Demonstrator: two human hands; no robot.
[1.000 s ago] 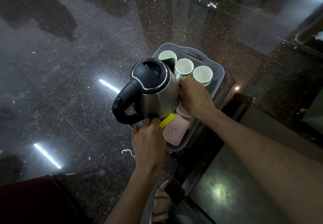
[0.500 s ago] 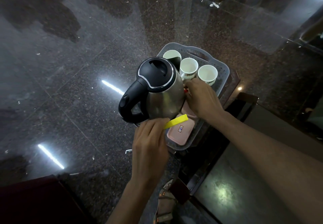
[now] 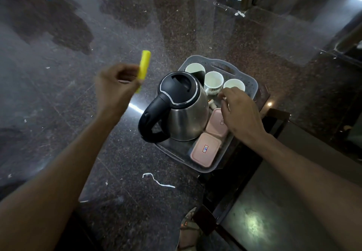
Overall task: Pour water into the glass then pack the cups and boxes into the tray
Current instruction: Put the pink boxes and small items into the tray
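A grey perforated tray (image 3: 248, 83) sits on a low dark stand. In it stand a steel kettle (image 3: 184, 113) with a black lid and handle, three white cups (image 3: 213, 81) in a row at the far end, and two pink lidded boxes (image 3: 205, 150) at the near right. My left hand (image 3: 115, 88) is raised to the left of the tray, blurred, pinching a yellow stick-shaped object (image 3: 144, 67). My right hand (image 3: 239, 111) hovers over the tray between the cups and the boxes, fingers loosely curled, with nothing seen in it.
Dark polished granite floor (image 3: 78, 133) surrounds the tray, with bits of white paper litter (image 3: 156, 180) near its front edge. A dark glass-topped table (image 3: 274, 221) lies at lower right. A sandalled foot (image 3: 189, 229) shows at the bottom.
My left hand lifted the yellow object away from the kettle's base, up and to the left. My right hand moved off the kettle's side toward the cups.
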